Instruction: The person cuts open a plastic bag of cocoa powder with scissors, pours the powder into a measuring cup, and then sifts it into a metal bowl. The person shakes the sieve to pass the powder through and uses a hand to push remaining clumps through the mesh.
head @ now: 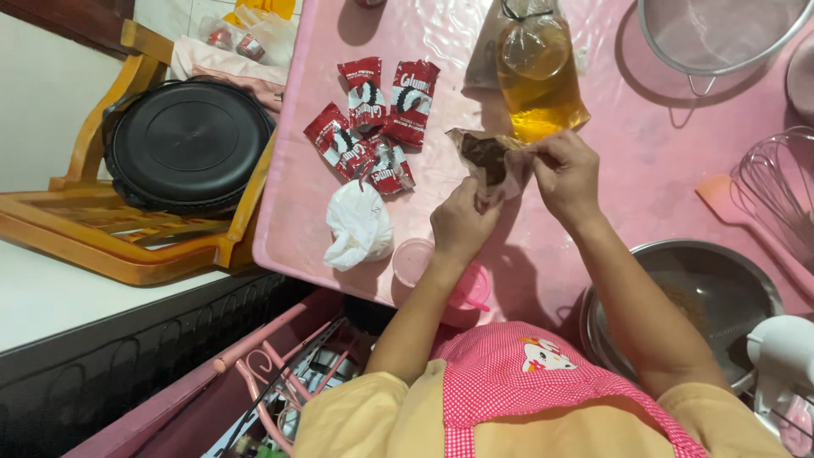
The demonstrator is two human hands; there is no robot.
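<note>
both hands pinch a small clear plastic packet of dark brown powder above the pink counter.
left hand and right hand each keep a clenched grip on opposite edges, holding its mouth up so nothing spills; five red sachets with white-and-black labels lie fanned to the left, a tied bag of amber liquid behind.

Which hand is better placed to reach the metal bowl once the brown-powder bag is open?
Probably the right hand: the metal bowl lies on its side. The left hand also grips the small bag, farther from the bowl.
</note>
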